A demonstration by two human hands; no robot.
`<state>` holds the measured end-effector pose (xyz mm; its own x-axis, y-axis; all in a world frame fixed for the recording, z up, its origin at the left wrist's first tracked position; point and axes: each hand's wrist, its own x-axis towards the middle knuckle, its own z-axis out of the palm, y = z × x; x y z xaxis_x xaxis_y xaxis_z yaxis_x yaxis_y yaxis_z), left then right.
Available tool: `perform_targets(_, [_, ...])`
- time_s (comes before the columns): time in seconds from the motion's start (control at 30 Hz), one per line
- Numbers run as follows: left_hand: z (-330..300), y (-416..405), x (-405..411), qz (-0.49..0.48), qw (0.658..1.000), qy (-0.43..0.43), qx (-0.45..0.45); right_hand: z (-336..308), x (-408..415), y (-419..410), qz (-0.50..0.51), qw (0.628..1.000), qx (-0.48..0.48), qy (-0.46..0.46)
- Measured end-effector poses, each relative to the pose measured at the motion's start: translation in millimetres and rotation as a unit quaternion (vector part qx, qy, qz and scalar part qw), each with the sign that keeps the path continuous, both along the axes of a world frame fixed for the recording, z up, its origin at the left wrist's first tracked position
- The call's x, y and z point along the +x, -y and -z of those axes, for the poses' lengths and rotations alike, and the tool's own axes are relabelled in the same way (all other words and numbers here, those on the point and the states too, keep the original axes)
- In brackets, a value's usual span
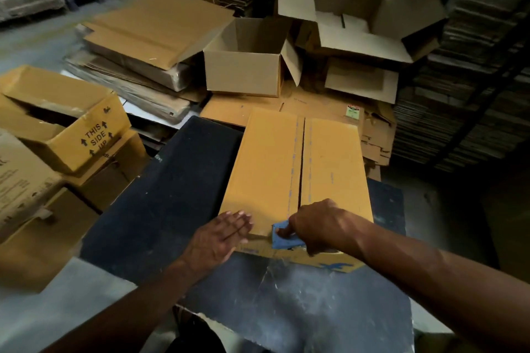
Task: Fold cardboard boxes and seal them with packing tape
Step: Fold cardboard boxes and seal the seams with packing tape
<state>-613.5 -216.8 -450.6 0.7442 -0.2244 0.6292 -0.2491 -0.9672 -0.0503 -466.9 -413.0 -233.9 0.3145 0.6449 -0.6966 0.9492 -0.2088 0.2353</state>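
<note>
Dim, soft-focus wide-angle view, darkest at bowed right edge.

Dark worktable [160, 198] — scuffed; grey floor [37, 43] behind, far left.

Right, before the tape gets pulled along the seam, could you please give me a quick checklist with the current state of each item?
1. Top flaps of the cardboard box closed and level: ok, though a narrow gap shows along the seam.
2. Left hand pressing flat on the left flap: ok.
3. Right hand gripping the blue tape dispenser: ok.
4. Dispenser placed at the seam's near end: ok.
5. Tape end stuck to the box's front face: cannot tell.
6. Box fully supported on the dark table: ok.
</note>
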Motion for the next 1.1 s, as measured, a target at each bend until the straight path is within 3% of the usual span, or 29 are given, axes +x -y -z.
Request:
perform_targets(0.27, [-2,2,0,0.016,1.000,0.000,-0.020,-19,33,77,0.118,0.992,-0.040,-0.011])
perform_targets(0.63, [-16,-5,-1,0.055,0.993,-0.055,-0.091,-19,41,113,0.151,0.988,0.011,-0.038])
perform_targets(0.8, [-15,-6,-1,0.063,0.991,-0.070,-0.094,-32,43,123,0.166,0.982,0.069,-0.053])
perform_targets(0.93, [-18,-10,0,0.073,0.989,-0.090,-0.093,-15,37,133,0.193,0.977,0.048,-0.080])
perform_targets(1.1, [-20,-10,-1,0.071,0.988,-0.097,-0.094,-36,42,139,0.206,0.967,0.090,-0.121])
